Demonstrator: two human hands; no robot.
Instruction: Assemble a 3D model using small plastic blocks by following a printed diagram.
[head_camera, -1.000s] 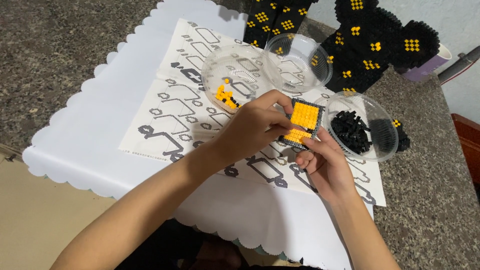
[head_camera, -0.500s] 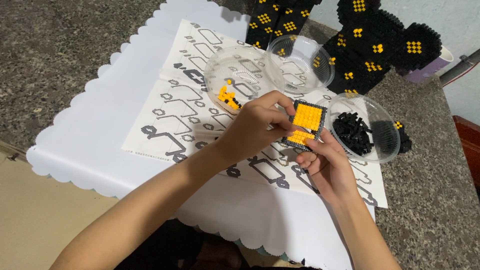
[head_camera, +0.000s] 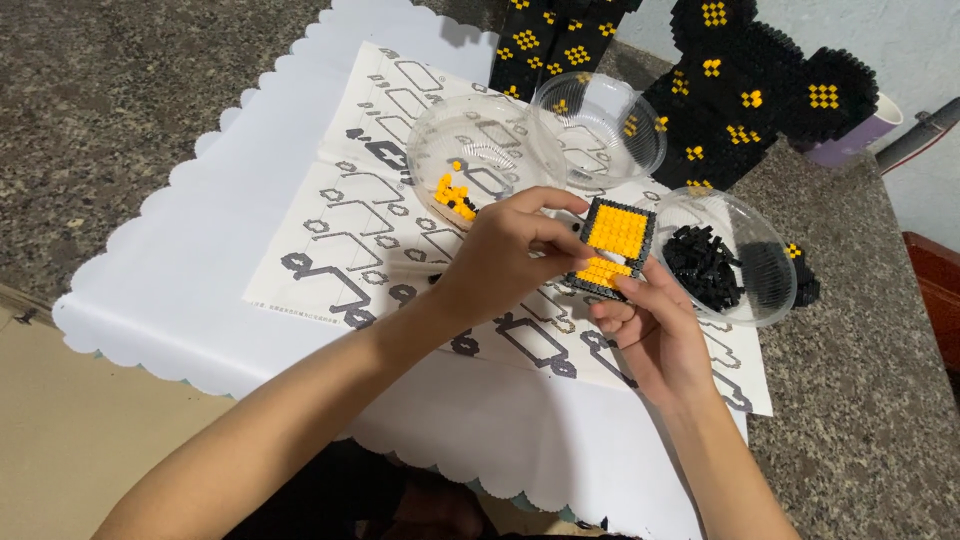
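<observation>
Near the middle of the frame, both hands stay clamped on the block panel (head_camera: 612, 245): left hand (head_camera: 500, 262) pinching its top edge, right hand (head_camera: 655, 335) propping it from below. It has tipped more upright over the sheet (head_camera: 400, 230), just left of the black-brick bowl (head_camera: 770, 260).

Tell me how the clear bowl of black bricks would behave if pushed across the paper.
The bowl looks like thin clear plastic, so it is probably light and would slide easily on the smooth paper. Its walls likely flex if squeezed. The loose black bricks heaped inside would probably shift or rattle, and a hard shove near the rim might tip it.
</observation>
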